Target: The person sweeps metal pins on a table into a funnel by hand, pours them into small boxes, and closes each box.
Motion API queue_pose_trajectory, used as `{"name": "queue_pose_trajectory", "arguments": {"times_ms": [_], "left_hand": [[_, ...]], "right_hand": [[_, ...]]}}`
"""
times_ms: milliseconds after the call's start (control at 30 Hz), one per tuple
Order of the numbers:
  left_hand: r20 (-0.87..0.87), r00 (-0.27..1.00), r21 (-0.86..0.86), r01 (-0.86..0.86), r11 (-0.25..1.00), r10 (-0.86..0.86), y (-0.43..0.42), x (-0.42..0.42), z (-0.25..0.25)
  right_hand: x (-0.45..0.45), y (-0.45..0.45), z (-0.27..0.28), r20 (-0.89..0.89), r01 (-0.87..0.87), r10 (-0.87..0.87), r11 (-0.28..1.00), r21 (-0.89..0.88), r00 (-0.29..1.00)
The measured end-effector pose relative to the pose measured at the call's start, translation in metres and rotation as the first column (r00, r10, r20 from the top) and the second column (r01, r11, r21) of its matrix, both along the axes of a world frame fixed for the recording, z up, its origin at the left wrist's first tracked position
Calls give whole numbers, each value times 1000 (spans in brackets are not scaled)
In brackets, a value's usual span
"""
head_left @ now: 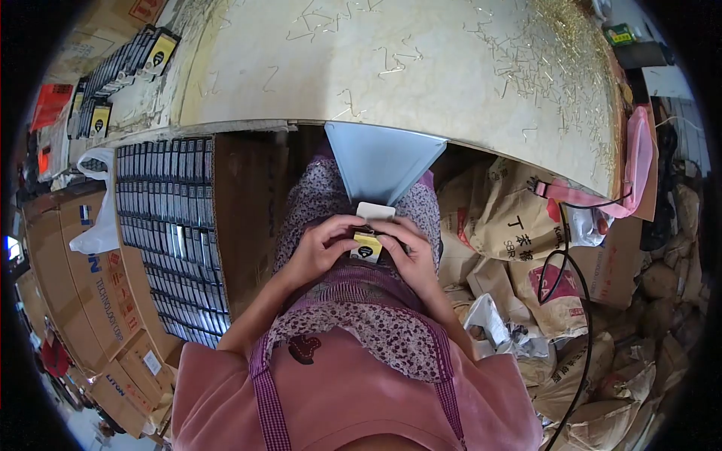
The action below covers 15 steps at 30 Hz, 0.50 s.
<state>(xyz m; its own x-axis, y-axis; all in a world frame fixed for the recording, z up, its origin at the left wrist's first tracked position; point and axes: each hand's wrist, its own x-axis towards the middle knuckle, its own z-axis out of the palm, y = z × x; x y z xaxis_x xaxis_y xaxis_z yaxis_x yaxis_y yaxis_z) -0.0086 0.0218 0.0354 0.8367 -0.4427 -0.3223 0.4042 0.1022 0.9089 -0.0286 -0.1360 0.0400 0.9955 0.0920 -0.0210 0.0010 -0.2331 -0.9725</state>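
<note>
Above my lap, both hands hold a small yellow and black carton [366,247] with its white flap [375,211] standing up at the far end. My left hand [328,242] pinches the carton's left side between thumb and fingers. On its right side, my right hand [406,244] grips it the same way. The fingers of both hands meet near the opening, and what lies between them there is hidden. Just beyond the hands, a light blue-grey tray [385,161] slopes down from the table edge toward my lap.
Bent gold-coloured wire pieces [538,64] lie scattered over the table [248,45], heaped at the right. At left, a large carton [259,225] holds rows of dark small boxes [169,225]. More small boxes [124,68] stand at upper left. Paper sacks [519,214] and a black cable [588,338] are at right.
</note>
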Motion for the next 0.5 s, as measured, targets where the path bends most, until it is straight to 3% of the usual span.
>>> {"name": "queue_pose_trajectory", "arguments": {"times_ms": [100, 267, 433, 500], "left_hand": [[-15, 999, -6, 41, 999, -41, 2, 1, 0], [8, 997, -6, 81, 997, -81, 3, 2, 0], [126, 982, 91, 132, 987, -143, 2, 4, -2], [112, 991, 67, 65, 996, -72, -1, 3, -1]], "right_hand": [[-3, 3, 2, -125, 115, -108, 992, 50, 986], [-2, 1, -7, -59, -34, 39, 995, 89, 998], [7, 6, -4, -9, 141, -141, 990, 27, 990], [5, 8, -2, -123, 217, -204, 971, 98, 971]]}}
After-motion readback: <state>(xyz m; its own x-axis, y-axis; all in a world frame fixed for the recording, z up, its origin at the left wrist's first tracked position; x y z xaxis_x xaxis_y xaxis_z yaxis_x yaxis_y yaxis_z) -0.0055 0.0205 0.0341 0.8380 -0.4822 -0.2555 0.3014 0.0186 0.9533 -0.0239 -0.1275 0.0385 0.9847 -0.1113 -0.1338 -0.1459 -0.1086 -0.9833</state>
